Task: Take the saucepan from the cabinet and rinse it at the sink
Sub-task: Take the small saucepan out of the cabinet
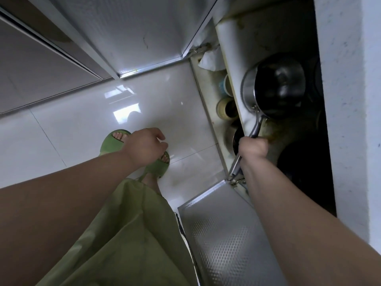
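Observation:
A steel saucepan (274,89) with a dark inside and a long metal handle hangs at the mouth of the open cabinet (268,34), level with its upper shelf. My right hand (253,148) is closed around the handle's middle, and the handle's end sticks out below my fist. My left hand (144,148) hovers over the floor to the left, fingers loosely curled, holding nothing. The sink is not in view.
Two cabinet doors stand open: one at the top (127,32), one with a dimpled metal face at the bottom (222,234). Cups (224,108), a white bag (210,60) and dark pans sit on the shelves. Glossy white floor tiles (82,120) lie below, with green slippers (115,141).

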